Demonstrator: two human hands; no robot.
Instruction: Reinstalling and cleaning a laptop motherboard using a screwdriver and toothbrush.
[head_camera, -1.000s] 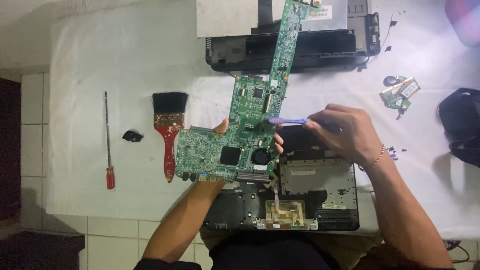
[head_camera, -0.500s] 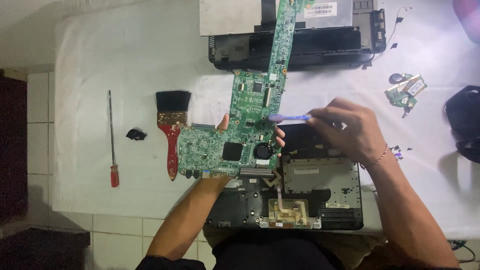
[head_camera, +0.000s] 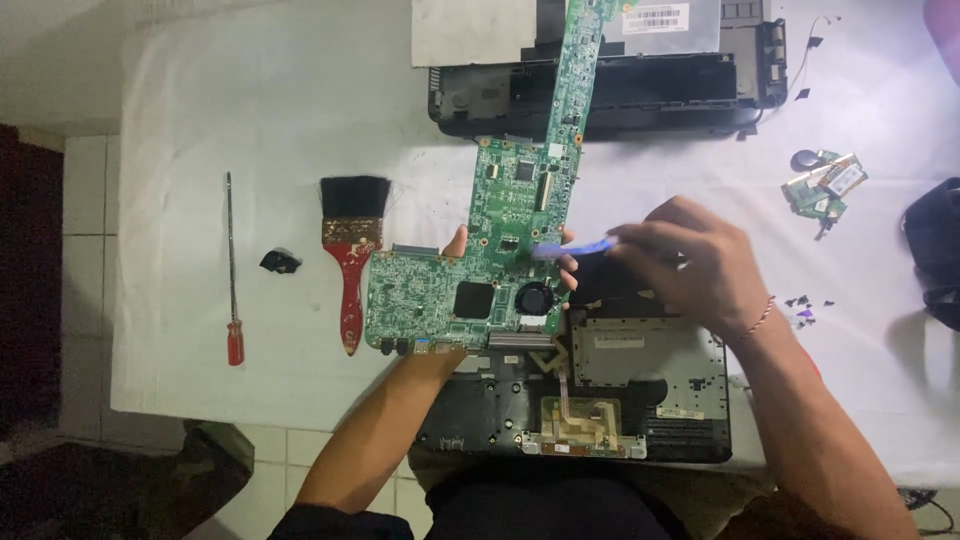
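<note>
A: Start at the left edge. What lies on the white-covered surface (head_camera: 200, 100)?

B: A thin screwdriver with a red handle (head_camera: 231, 270), then a small black part (head_camera: 280, 261), then a paintbrush with black bristles and a worn red handle (head_camera: 350, 255). All lie loose, well apart from the hands.

A: And in the middle?

B: The green motherboard (head_camera: 470, 270) is out of its case and held up above the surface. The left hand (head_camera: 458, 240) grips it from underneath; only a thumb tip and a fingertip show past the board's edges, so those fingers are closed on the board.

A: The right hand (head_camera: 690, 265)?

B: Its fingers pinch a blue plastic pry tool (head_camera: 575, 247), whose tip touches the board just above the round black fan.

A: How far along does it look?

B: Well advanced, I'd judge. The open black laptop base (head_camera: 600, 400) sits below the hands, stripped down, another black shell (head_camera: 600, 95) lies at the top, and small green boards (head_camera: 825, 185) and tiny black bits (head_camera: 805, 300) rest at the right. What seems left is work on the board itself, where the tool points.

A: Far right?

B: A dark bag (head_camera: 935, 250), partly cut off.
</note>
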